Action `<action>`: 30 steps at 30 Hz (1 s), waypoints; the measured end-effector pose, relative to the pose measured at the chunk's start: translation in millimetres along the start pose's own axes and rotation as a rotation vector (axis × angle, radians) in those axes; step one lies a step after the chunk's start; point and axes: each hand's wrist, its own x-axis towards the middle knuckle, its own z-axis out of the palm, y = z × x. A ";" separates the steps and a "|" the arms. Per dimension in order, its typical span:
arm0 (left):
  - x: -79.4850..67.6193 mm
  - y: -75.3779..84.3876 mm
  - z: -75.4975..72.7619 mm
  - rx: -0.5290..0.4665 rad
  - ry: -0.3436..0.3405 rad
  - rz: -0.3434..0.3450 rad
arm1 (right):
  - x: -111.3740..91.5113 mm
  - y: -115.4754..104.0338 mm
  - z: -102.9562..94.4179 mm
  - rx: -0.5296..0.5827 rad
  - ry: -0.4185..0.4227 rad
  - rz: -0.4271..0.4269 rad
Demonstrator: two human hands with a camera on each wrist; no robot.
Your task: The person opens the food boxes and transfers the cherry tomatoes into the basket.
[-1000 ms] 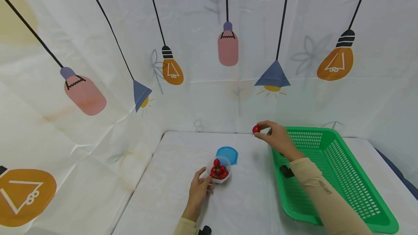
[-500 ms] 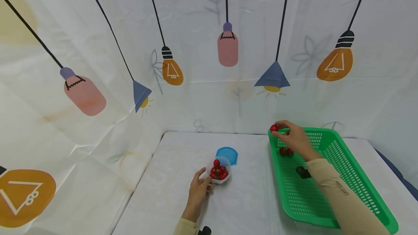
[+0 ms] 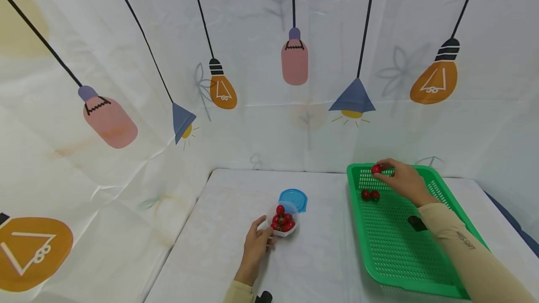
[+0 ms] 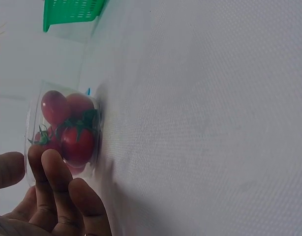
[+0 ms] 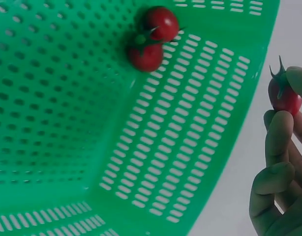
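My right hand point(image 3: 405, 182) pinches a red cherry tomato point(image 3: 376, 169) between thumb and fingertips above the far end of the green basket point(image 3: 396, 256). In the right wrist view, green sepals stick up from that tomato point(image 5: 284, 94). Two more cherry tomatoes point(image 3: 370, 195) lie together in the basket. To the left, a small clear plastic container point(image 3: 296, 222) holds several cherry tomatoes point(image 4: 77, 145). My left hand point(image 3: 255, 248) is at its near left side; its relaxed fingers rest against the container wall, the thumb beside the rim in the left wrist view.
Behind the container lies a blue lid point(image 3: 294, 197) on the white-covered table point(image 3: 320, 265). A white sheet point(image 3: 261, 144) printed with lamps hangs behind the table and along its left side. The basket fills the table's right part.
My right hand has carried the cherry tomato rightward, from left of the basket to over its far end. The two tomatoes in the basket have come into view. My left hand stays put.
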 end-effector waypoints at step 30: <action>2.8 0.4 1.1 0.016 0.012 -0.019 | -17.0 46.8 16.0 -0.100 -0.178 0.044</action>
